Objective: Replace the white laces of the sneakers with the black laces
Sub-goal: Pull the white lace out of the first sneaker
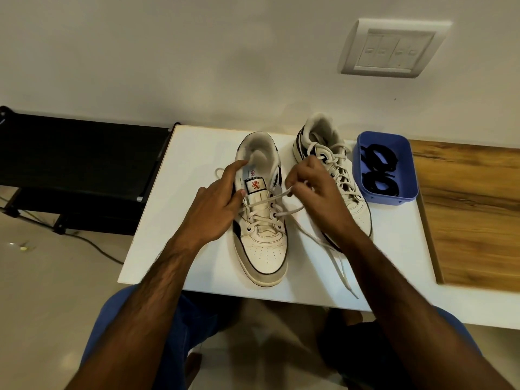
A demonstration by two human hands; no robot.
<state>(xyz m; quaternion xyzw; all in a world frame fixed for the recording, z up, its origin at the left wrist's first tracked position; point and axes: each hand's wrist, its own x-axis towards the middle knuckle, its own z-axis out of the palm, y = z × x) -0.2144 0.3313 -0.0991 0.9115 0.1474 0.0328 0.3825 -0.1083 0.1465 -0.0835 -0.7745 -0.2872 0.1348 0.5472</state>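
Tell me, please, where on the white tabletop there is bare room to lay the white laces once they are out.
The white tabletop is bare left of the near sneaker, out to its left edge. A narrower strip lies along the front edge below the blue tray. Between the sneakers it is crowded by both hands and loose lace.

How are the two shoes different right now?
The near sneaker has both hands on it: the left hand holds its side, the right hand pinches its white lace. The far sneaker lies untouched, partly hidden by the right hand. Both are white with white laces.
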